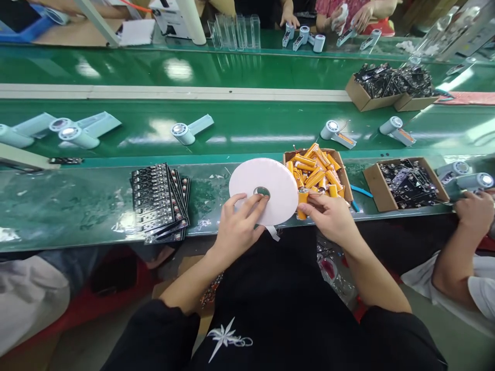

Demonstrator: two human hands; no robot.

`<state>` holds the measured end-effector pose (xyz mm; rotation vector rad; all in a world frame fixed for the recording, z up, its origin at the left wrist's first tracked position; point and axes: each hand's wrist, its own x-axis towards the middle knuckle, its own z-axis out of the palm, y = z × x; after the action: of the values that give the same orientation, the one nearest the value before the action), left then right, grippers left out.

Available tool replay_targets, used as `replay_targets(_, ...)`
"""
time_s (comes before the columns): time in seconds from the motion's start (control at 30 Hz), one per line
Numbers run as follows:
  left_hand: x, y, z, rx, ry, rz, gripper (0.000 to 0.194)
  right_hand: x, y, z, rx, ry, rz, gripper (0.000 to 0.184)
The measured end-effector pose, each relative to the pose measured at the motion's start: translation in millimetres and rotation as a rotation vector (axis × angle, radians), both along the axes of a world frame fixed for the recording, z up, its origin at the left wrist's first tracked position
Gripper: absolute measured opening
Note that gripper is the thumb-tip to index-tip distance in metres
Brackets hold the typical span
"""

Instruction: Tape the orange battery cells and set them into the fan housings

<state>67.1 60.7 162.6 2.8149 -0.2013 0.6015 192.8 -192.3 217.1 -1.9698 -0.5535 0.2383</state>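
My left hand (240, 222) grips a wide white roll of tape (280, 188), with fingers over its face near the centre hole and the thumb low behind it. A short loose end of tape (273, 233) hangs from the roll's lower edge. Between the thumb and fingers of my right hand (328, 214) is an orange cylindrical battery (302, 205), held upright close to the roll's right edge. Just behind it stands a cardboard box (347, 189) heaped with more orange batteries (315, 167), some with thin wires.
Stacked circuit boards (154, 201) lie left on the bench. A box of dark boards (410, 180) sits right, near a co-worker's hand (475, 208). Light-blue fan housings (183, 133) rest on the green belt (247, 121). Boxes of boards (371, 100) stand beyond; co-workers sit opposite.
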Motion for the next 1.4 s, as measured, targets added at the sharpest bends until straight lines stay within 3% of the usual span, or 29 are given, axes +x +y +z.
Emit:
replay_targets(0.2, -4, -29, -12.5, 0.055, -0.087, 0.088, 0.071, -12, 40, -28.3, 0.550, 0.047, -0.366, 0.050)
replay_targets(0.3, -9, -43, -13.4, 0.032, -0.122, 0.128, 0.064, -14, 51, -41.4, 0.654, 0.043, -0.396, 0.055)
replay_targets(0.37, -19, -43, -10.7, 0.017, -0.079, -0.020, 0.058, 0, 33, -42.4, 0.663, 0.038, -0.364, 0.050)
replay_targets(0.47, -36, -23, -6.5, 0.000, 0.103, -0.431, 0.056, 38, -26, -30.3, 0.782, -0.161, -0.395, 0.026)
replay_targets(0.5, -37, -11, -5.8, 0.004, 0.178, -0.478, 0.058, 50, -46, -24.8, 0.842, -0.262, -0.424, 0.016)
replay_targets(0.57, -28, 22, -4.5, 0.013, 0.321, -0.393, 0.062, 63, -75, -15.2, 0.866, -0.416, -0.518, 0.020)
replay_targets(0.63, -1, 61, -1.7, -0.010, 0.441, -0.288, 0.067, 59, -84, -9.6, 0.658, -0.277, -0.489, 0.033)
replay_targets(0.7, 40, 98, 4.0, -0.085, 0.551, -0.337, 0.069, 44, -75, -7.6, 0.506, -0.161, -0.462, 0.044)
replay_targets(0.77, 88, 129, 11.5, -0.136, 0.580, -0.274, 0.057, 31, -57, -6.0, 0.463, -0.123, -0.470, 0.049)
replay_targets(0.83, 135, 155, 18.5, -0.100, 0.489, 0.067, 0.046, 25, -42, -2.5, 0.479, -0.133, -0.480, 0.052)
replay_targets(0.9, 174, 180, 23.5, -0.011, 0.419, 0.403, 0.052, 25, -36, 2.4, 0.496, -0.184, -0.467, 0.057)
replay_targets(0.97, 203, 200, 25.5, 0.037, 0.447, 0.512, 0.057, 27, -39, 6.3, 0.450, -0.236, -0.456, 0.060)
replay_targets(1.07, 232, 212, 21.8, 0.061, 0.537, 0.421, 0.038, 34, -47, 7.3, 0.347, -0.265, -0.486, 0.054)
replay_targets(1.17, 258, 194, 12.0, 0.135, 0.575, 0.194, 0.031, 61, -35, 9.7, 0.353, -0.275, -0.400, 0.051)
replay_targets(1.27, 286, 171, 5.5, 0.235, 0.630, -0.025, 0.038, 108, 7, 15.8, 0.430, -0.289, -0.129, 0.051)
replay_targets(1.4, 315, 167, 10.1, 0.202, 0.709, -0.090, 0.032, 173, 88, 12.7, 0.368, -0.130, 0.181, 0.044)
